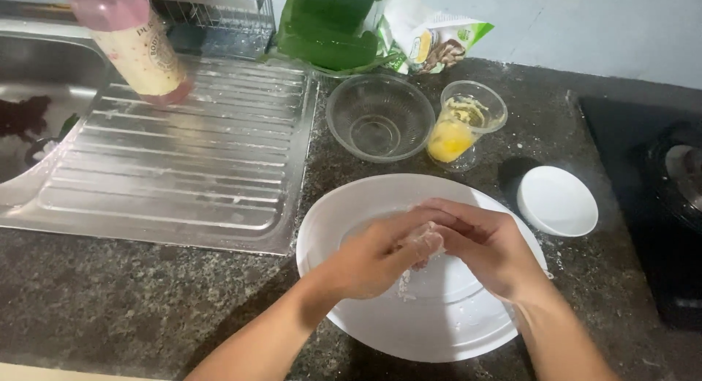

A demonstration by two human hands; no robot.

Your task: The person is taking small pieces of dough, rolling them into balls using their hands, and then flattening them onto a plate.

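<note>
Hands meet over white plate [365,330] — left hand [373,260] and right hand [486,246] both cupped, fingers curled round a small floury lump [424,242]. Shaping looks midway. Flour dusts the plate; beaten egg waits in clear cup [461,125]; glass bowl [380,118] empty.

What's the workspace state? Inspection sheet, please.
Surface: dark speckled stone counter, dusted with white powder.
Job's things: white plate; pale floury lump over it.
Clutter: empty glass bowl, plastic cup with yellow liquid, small white dish, pink-capped bottle, green and white packets.
Grippers: left hand and right hand both pressed around the lump.
Cables: nothing seen.
Surroundings: steel sink drainboard left, black stove right.
</note>
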